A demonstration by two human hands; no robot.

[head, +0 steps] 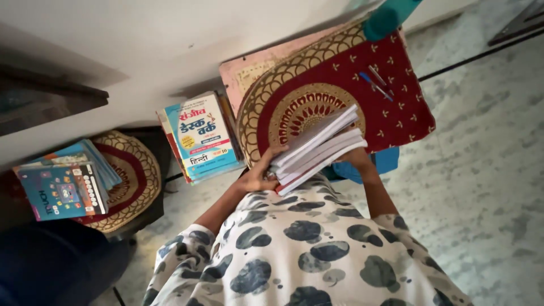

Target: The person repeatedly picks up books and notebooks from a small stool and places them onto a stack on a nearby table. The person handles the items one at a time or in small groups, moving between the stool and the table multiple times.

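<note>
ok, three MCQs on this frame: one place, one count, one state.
1. Where do the pens lie?
A. on the red patterned mat
B. on the floor
C. on the left book pile

2. How many hands hold the stack of notebooks?
A. none
B. one
C. two

3. The held stack is:
A. closed, lifted
B. spread open on the floor
C. bagged

Answers: 1 A, they rest on its far part; 2 C, left hand and right hand grip opposite ends; 3 A, covers shut, above the mat.
</note>
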